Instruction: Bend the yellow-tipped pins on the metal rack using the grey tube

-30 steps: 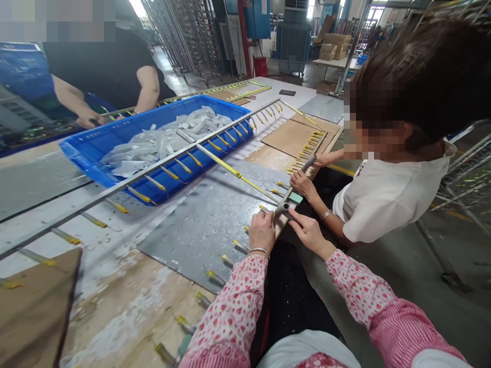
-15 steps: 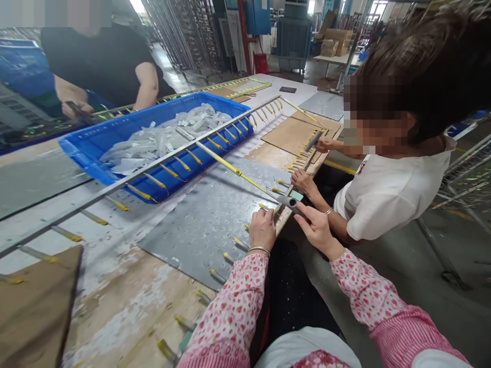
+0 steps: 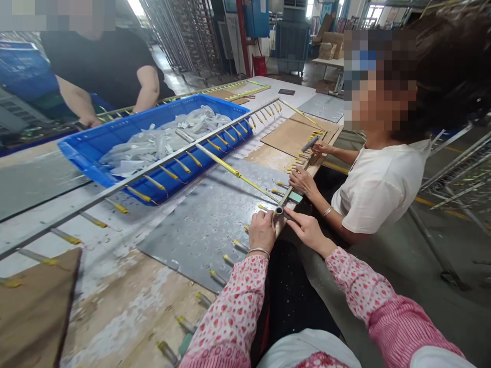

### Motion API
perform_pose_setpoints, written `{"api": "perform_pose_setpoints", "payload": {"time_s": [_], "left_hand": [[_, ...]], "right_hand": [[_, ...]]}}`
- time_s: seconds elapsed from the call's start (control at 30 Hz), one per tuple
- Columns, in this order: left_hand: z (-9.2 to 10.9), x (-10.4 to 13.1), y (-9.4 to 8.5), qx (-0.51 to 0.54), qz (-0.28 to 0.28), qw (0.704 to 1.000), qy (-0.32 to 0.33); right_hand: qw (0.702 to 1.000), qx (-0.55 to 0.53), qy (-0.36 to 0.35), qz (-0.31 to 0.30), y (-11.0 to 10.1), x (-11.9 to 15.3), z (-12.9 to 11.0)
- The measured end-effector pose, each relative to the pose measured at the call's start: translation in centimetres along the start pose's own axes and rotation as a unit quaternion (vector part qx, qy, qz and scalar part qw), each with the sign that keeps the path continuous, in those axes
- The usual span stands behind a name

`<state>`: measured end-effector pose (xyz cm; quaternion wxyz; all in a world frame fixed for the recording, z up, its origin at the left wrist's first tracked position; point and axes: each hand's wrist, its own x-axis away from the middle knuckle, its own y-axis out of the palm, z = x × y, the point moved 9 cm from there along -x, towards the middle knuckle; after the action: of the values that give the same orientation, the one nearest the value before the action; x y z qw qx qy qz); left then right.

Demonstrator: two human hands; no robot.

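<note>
My left hand (image 3: 263, 230) is closed at the near rail of a long metal frame (image 3: 153, 166), fingertips pressed on it; what they pinch is too small to make out. My right hand (image 3: 310, 232) grips a grey tube (image 3: 279, 211), whose open round end faces me just beside my left fingers. Along the frame's rails hang several hooks with yellow ends (image 3: 238, 245). A yellow crossbar (image 3: 238, 174) runs from the far rail toward my hands. Under the frame lies a grey speckled sheet (image 3: 199, 220).
Behind the far rail stands a blue bin (image 3: 88, 166) of clear plastic pieces. A person in white (image 3: 383, 179) at the right holds another grey tube (image 3: 310, 143) at the same frame. Another person in black (image 3: 103, 66) is across the table. Brown cardboard (image 3: 38, 301) lies lower left.
My right hand has moved left with the grey tube, whose end now sits closer to my left fingers. The person at the right has shifted their head and tube slightly.
</note>
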<state>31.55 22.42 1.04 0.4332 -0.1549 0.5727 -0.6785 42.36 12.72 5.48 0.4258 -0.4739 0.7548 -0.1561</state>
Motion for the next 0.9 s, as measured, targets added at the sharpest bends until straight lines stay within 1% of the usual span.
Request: {"api": "perform_pose_setpoints", "payload": {"time_s": [0.03, 0.13, 0.17, 0.2, 0.3, 0.33, 0.37, 0.47, 0.5, 0.53, 0.57, 0.63, 0.67, 0.7, 0.73, 0.83, 0.9], "left_hand": [[0.0, 0.0, 0.0, 0.001, 0.001, 1.000, 0.003], [0.1, 0.0, -0.1, 0.003, 0.007, 1.000, 0.005], [0.0, 0.0, -0.1, 0.001, 0.009, 1.000, 0.003], [0.0, 0.0, -0.1, 0.001, 0.009, 1.000, 0.001], [0.0, 0.0, -0.1, 0.004, 0.008, 1.000, -0.002], [0.0, 0.0, -0.2, 0.006, 0.009, 1.000, 0.000], [0.1, 0.0, -0.2, 0.006, 0.011, 1.000, 0.002], [0.1, 0.0, -0.4, 0.003, 0.019, 1.000, 0.004], [0.1, 0.0, -0.4, 0.002, 0.020, 1.000, 0.001], [0.1, 0.0, -0.4, 0.003, 0.020, 1.000, 0.000], [0.1, 0.0, -0.4, 0.005, 0.019, 1.000, -0.001], [0.0, 0.0, -0.4, 0.011, 0.018, 1.000, -0.001], [0.0, 0.0, -0.5, 0.014, 0.020, 1.000, -0.001], [0.0, 0.0, -0.5, 0.018, 0.022, 1.000, -0.001], [0.0, 0.0, -0.5, 0.019, 0.026, 0.999, -0.001], [-0.1, 0.0, -0.7, 0.018, 0.035, 0.999, -0.004], [0.0, 0.0, -0.7, 0.014, 0.037, 0.999, -0.003]], "right_hand": [[1.000, -0.004, 0.001, 0.003, -0.1, 0.0, 0.0], [0.997, -0.029, -0.010, 0.070, -1.5, 0.1, -0.4], [0.996, -0.034, -0.014, 0.082, -1.7, 0.2, -0.5], [0.996, -0.035, -0.015, 0.078, -1.6, 0.2, -0.5], [1.000, -0.025, 0.011, 0.015, -0.1, 0.3, 0.1], [0.999, -0.026, 0.020, 0.005, 0.0, 0.3, 0.3], [0.999, -0.032, 0.024, 0.009, -0.1, 0.3, 0.3], [0.995, -0.058, 0.010, 0.080, -1.8, 0.3, 0.0], [0.994, -0.062, 0.006, 0.095, -2.1, 0.3, -0.1], [0.994, -0.061, 0.008, 0.093, -1.9, 0.4, 0.0], [0.995, -0.057, 0.016, 0.076, -1.4, 0.5, 0.2], [0.998, -0.048, 0.043, 0.020, 0.0, 0.7, 0.9], [0.997, -0.046, 0.055, 0.002, 0.4, 0.9, 1.2], [0.997, -0.048, 0.061, -0.001, 0.5, 1.0, 1.4], [0.996, -0.055, 0.063, 0.011, 0.1, 1.1, 1.5], [0.992, -0.084, 0.060, 0.077, -1.8, 0.9, 1.2], [0.988, -0.097, 0.066, 0.105, -2.7, 0.7, 1.1]]}}
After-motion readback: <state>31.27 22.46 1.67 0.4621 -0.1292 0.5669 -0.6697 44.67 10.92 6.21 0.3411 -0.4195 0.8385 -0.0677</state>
